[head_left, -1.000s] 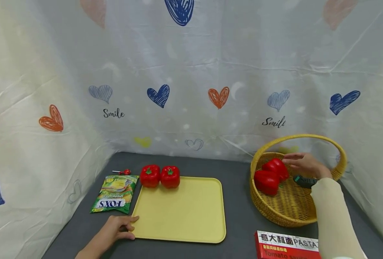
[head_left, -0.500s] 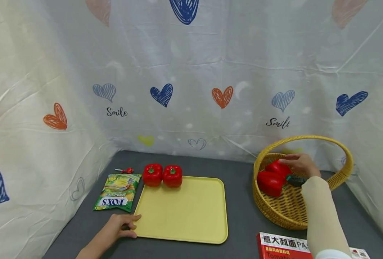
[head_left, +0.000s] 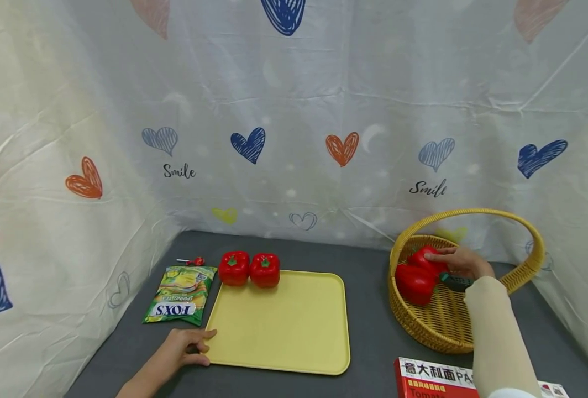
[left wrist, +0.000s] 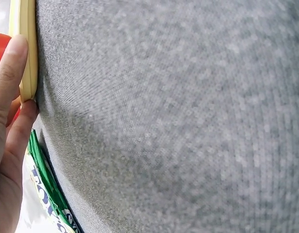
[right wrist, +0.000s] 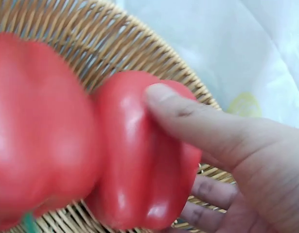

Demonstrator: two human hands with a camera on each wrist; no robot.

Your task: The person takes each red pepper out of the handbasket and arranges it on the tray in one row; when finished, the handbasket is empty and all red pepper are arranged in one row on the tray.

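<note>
"What is the biggest thing there?"
"A pale, heart-printed curtain (head_left: 294, 83) across the top. Below it lies a dark grey table (head_left: 368, 309)."
"And on the table?"
"A yellow wicker basket (head_left: 423, 336) at the lower right; a flat yellow tray (head_left: 284, 331) at the lower centre; a red and white box (head_left: 438, 381) at the bottom right, partly hidden by a cream sleeve (head_left: 503, 337); a green packet (head_left: 182, 296) at the lower left."
"The hands?"
"Well apart. The left hand (head_left: 189, 345) pinches the tray's lower left corner. The right hand (head_left: 465, 261), inside the basket, grips the upper pepper (head_left: 425, 257), thumb across it, fingers round its side."
"Other peppers?"
"All red. The lower pepper (head_left: 415, 284) touches that one, in the basket's left half. A third pepper (head_left: 234, 269) and a fourth pepper (head_left: 265, 272) stand side by side at the tray's upper left corner."
"Anything smaller?"
"A dark green thing (head_left: 455, 282), too small to name, in the basket just beside the right hand, and a small red thing on a white stick (head_left: 195, 262), just above the packet."
</note>
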